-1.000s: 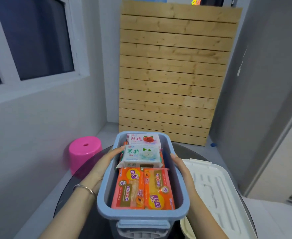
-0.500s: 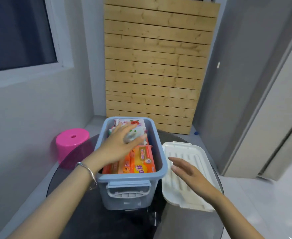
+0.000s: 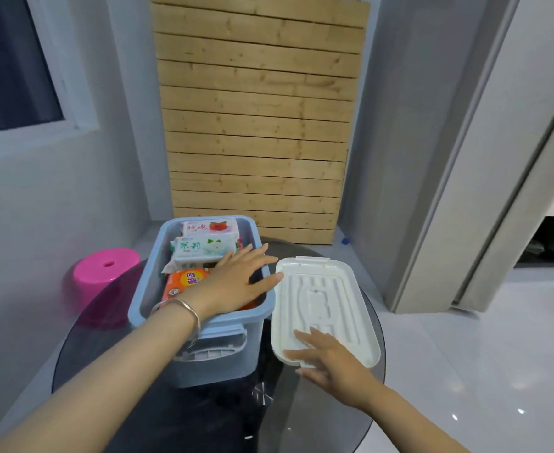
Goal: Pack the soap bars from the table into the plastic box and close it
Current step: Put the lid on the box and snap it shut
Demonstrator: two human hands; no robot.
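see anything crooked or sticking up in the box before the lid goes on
Only slightly: the green-and-white soap pack lies skewed on top of the orange packs, seemingly near the rim of the blue box, so it might foul the lid, which lies flat beside the box. Nothing looks spilled or damaged.

Grey walls, a window point(image 3: 10, 60), a slatted wooden panel point(image 3: 256, 119), pink stool point(image 3: 105, 276), glossy white floor point(image 3: 465, 371).

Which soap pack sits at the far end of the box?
The white pack with the red rose, against the far wall of the box. The green-lettered pack lies nearer, and the orange pack nearest, partly under the left hand.
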